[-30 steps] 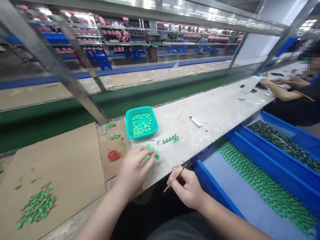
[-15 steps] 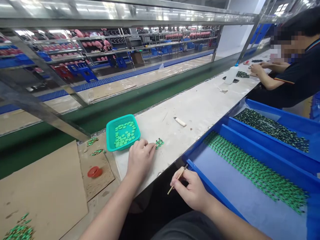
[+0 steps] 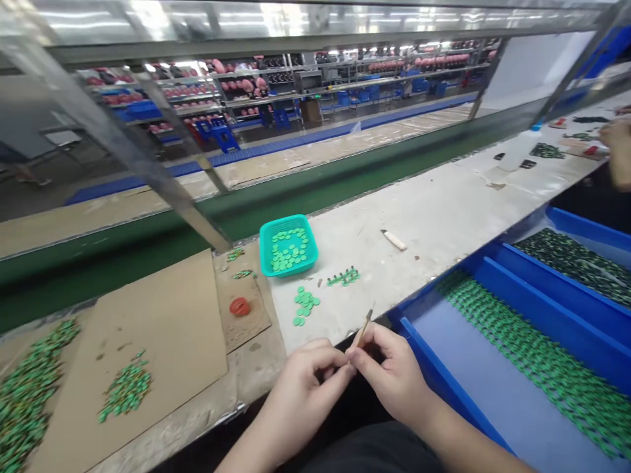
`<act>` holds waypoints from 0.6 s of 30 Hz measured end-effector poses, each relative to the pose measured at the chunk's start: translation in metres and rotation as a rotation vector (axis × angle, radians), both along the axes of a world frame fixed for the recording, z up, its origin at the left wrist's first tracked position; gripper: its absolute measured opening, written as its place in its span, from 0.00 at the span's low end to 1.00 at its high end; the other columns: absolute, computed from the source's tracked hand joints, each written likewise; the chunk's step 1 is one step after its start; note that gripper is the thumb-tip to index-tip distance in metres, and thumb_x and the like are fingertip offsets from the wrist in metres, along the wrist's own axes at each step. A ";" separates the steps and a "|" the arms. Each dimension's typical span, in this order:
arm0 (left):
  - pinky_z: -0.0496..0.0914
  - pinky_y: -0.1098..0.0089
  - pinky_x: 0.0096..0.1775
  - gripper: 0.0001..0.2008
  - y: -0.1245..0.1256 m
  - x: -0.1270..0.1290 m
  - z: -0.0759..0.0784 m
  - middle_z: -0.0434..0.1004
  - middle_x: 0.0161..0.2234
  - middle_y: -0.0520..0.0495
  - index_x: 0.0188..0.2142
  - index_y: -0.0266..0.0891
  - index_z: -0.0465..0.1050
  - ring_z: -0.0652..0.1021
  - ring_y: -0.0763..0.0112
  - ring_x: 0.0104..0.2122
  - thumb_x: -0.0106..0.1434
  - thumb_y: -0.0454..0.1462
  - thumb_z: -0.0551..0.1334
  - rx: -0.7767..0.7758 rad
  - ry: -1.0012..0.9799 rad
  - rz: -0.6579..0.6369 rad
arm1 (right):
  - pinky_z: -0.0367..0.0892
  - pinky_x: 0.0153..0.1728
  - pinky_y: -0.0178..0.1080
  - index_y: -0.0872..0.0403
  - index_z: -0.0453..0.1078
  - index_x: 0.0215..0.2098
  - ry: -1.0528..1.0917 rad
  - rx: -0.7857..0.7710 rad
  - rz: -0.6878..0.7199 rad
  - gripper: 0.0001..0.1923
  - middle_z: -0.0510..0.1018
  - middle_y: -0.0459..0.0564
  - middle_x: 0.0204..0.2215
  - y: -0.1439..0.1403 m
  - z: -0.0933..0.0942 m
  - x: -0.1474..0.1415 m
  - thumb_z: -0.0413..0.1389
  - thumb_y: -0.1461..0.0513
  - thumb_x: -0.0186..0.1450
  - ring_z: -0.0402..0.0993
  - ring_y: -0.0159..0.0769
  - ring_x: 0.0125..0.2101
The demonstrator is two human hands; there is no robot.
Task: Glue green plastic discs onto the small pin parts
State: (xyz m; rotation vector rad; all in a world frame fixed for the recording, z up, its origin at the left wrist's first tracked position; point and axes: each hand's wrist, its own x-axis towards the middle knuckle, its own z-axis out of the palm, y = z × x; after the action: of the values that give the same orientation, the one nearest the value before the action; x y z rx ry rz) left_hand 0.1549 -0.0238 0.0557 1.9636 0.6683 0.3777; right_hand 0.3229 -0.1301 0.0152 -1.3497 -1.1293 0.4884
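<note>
My right hand [image 3: 397,371] grips a thin brush [image 3: 365,326] with a pale wooden handle, its dark tip pointing up and away. My left hand [image 3: 315,387] meets it at the table's front edge, thumb and forefinger pinched together; whatever is between them is hidden. Just beyond lie loose green discs [image 3: 305,302] on the white table top [image 3: 434,217]. To their right stands a short row of green pieces with dark tips [image 3: 344,276]. More green discs fill part of a teal basket [image 3: 266,268] behind them.
Blue trays [image 3: 486,394] on my right hold rows of green pieces [image 3: 532,355] and dark pieces [image 3: 576,256]. Green-gold pieces [image 3: 125,387] lie on cardboard [image 3: 182,315] at left, near a red cap [image 3: 240,306]. A knife [image 3: 394,240], a bottle [image 3: 520,150] and a co-worker's hand [image 3: 618,141] are farther right.
My left hand has drawn back from the green pieces to the table edge, beside my right hand. The brush has turned tip-up. My view has swung left, uncovering the loose discs.
</note>
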 end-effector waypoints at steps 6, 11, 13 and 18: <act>0.70 0.72 0.29 0.26 -0.001 -0.023 -0.020 0.75 0.25 0.48 0.26 0.40 0.76 0.75 0.68 0.26 0.76 0.53 0.63 -0.130 0.038 0.058 | 0.75 0.36 0.40 0.49 0.74 0.51 -0.501 0.096 0.122 0.08 0.82 0.48 0.34 0.022 -0.010 -0.008 0.56 0.66 0.78 0.80 0.39 0.33; 0.73 0.67 0.34 0.18 0.044 -0.044 -0.042 0.82 0.39 0.44 0.45 0.41 0.84 0.79 0.63 0.32 0.79 0.46 0.57 0.319 0.110 0.285 | 0.66 0.32 0.38 0.48 0.62 0.33 -0.463 -0.007 -0.023 0.16 0.71 0.43 0.27 0.046 -0.008 -0.013 0.57 0.60 0.79 0.71 0.36 0.28; 0.73 0.65 0.37 0.15 0.065 -0.047 -0.047 0.83 0.44 0.44 0.51 0.44 0.84 0.81 0.61 0.37 0.76 0.40 0.58 0.446 0.146 0.292 | 0.66 0.32 0.38 0.48 0.63 0.34 -0.455 -0.011 -0.012 0.15 0.71 0.43 0.27 0.051 -0.005 -0.016 0.55 0.60 0.80 0.71 0.35 0.28; 0.71 0.63 0.39 0.13 0.096 -0.042 -0.043 0.82 0.42 0.46 0.46 0.47 0.85 0.81 0.58 0.43 0.71 0.31 0.62 0.685 0.245 0.110 | 0.68 0.32 0.37 0.48 0.65 0.35 -0.461 -0.032 0.034 0.14 0.73 0.43 0.28 0.055 -0.002 -0.024 0.56 0.59 0.80 0.72 0.35 0.28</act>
State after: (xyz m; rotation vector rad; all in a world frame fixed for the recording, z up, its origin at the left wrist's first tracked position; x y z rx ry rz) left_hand 0.1127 0.0720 0.0123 2.6588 0.8848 0.4814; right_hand 0.2987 -0.0747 0.0128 -1.5165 -1.5248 0.2212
